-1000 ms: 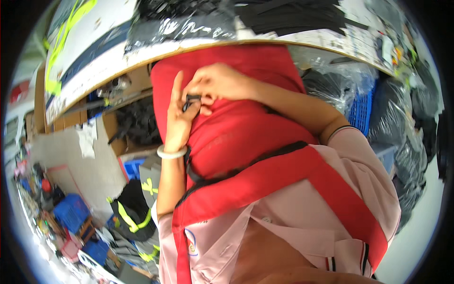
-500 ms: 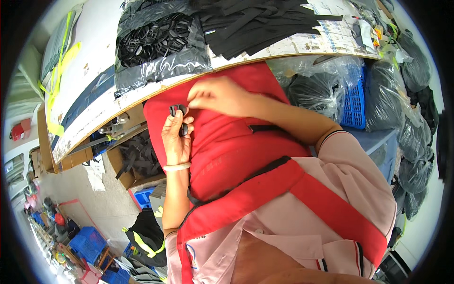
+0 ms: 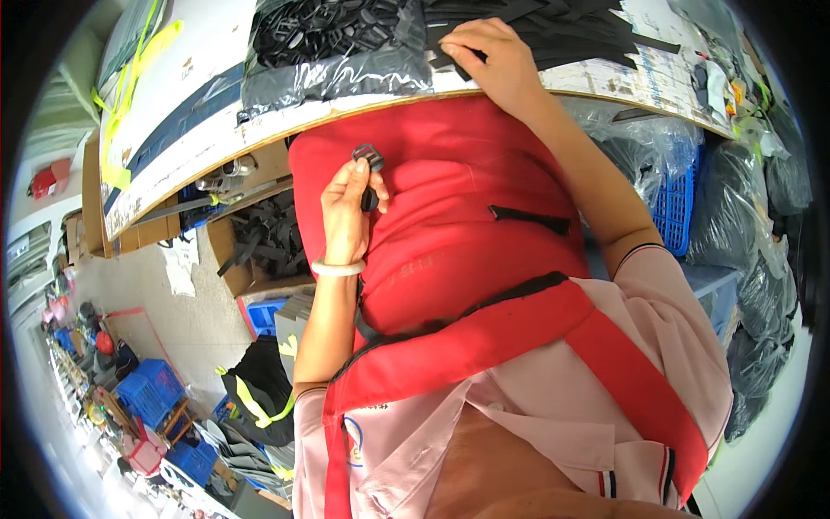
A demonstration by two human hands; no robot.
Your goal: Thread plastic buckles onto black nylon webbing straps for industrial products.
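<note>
Pinched upright between the thumb and fingers of my left hand (image 3: 346, 203) is a black plastic buckle (image 3: 369, 156), held over the red apron (image 3: 450, 173) on my lap. A further dark piece shows under its curled fingers. My right hand (image 3: 497, 65) is at the table's front edge, on the left end of a pile of black webbing straps (image 3: 571, 35). Its thumb and fingertips close together on a strap there; the exact grip is partly hidden. Left of that hand, many loose black buckles (image 3: 333, 30) lie in a black plastic bag (image 3: 337, 82).
The white worktable (image 3: 207, 65) has a worn wooden edge. Below it at left stands a cardboard box (image 3: 233, 259) of black straps. Clear plastic bags (image 3: 743, 216) and a blue crate (image 3: 676, 203) are at right. Yellow-green strips (image 3: 130, 86) lie at far left.
My right hand has moved from above my lap, near the left hand, forward and right to the strap pile. My left hand still holds the buckle. The whole view has shifted somewhat.
</note>
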